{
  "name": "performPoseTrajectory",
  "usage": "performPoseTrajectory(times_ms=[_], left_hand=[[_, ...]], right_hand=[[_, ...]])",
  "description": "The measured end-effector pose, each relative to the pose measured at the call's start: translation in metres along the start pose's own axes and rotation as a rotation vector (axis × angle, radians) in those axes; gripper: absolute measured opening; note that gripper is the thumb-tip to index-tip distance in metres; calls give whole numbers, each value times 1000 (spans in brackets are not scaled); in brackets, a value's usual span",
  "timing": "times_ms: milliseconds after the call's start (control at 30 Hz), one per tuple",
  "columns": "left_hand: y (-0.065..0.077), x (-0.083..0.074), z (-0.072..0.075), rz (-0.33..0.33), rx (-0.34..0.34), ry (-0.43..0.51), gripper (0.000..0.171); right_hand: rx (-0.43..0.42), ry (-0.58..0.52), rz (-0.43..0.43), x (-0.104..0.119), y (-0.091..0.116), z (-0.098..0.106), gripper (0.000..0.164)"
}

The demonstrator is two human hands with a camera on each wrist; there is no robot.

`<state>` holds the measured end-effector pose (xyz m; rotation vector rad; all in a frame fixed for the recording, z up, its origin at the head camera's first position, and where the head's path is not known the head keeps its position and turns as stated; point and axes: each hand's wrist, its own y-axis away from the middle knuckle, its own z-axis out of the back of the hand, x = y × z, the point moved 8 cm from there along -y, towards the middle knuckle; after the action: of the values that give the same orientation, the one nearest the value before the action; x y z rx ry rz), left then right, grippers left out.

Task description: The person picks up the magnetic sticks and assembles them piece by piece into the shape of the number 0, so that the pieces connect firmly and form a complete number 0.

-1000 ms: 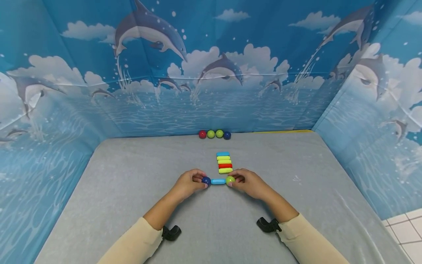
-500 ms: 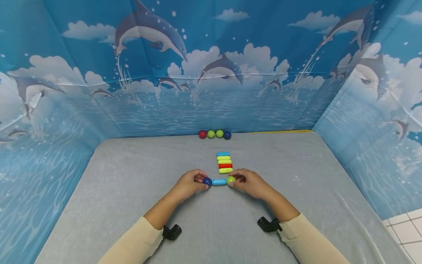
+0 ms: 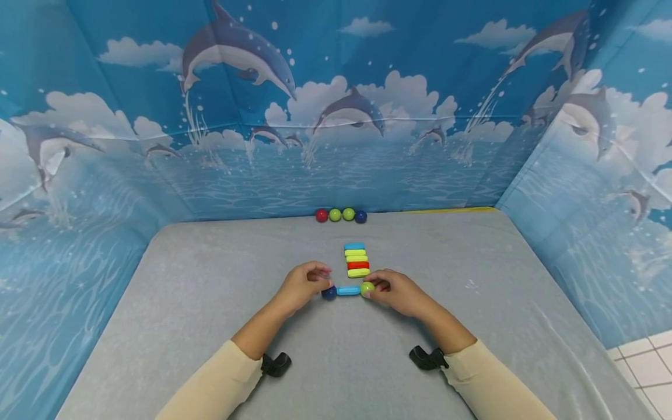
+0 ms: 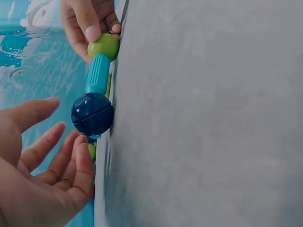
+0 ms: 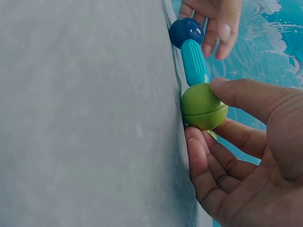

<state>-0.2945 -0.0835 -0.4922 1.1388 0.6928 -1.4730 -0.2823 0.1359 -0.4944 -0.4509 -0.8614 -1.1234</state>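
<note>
Pinch on the right only: right hand (image 3: pixel 397 290) has the green ball (image 5: pixel 204 106), left hand (image 3: pixel 303 284) holds nothing.

Right thumb and fingers are closed round the green ball, at the right end of a light-blue rod (image 3: pixel 348 290); dark blue ball (image 4: pixel 93 114) at the left end, all 3 in 1 left-right line over the middle of the grey table cloth (image 3: pixel 220 303). Can't tell if the line rests on the cloth. Left thumb and fingers well spread, just beside the dark blue ball; fingertip contact unclear. Just far of the line: 5 rods (image 3: pixel 358 265) side by side, near to far yellow, red, yellow, yellow, light blue. Far edge: row of 4 balls (image 3: pixel 335 214), left to right red, green, green, dark blue, near the dolphin curtain (image 3: pixel 336 175).
</note>
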Motion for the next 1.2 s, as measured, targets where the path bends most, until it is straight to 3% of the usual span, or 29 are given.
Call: performPoseTrajectory(times_ms=[200, 833, 1200], left_hand=[[-14, -1, -2, 0, -5, 10, 28], [-44, -3, -24, 25, 81, 37, 21], [-49, -6, -30, -25, 72, -118, 16]], right_hand=[[2, 0, -2, 0, 0, 0, 33], [31, 31, -9, -6, 0, 7, 36], [53, 19, -35, -7, 1, 8, 34]])
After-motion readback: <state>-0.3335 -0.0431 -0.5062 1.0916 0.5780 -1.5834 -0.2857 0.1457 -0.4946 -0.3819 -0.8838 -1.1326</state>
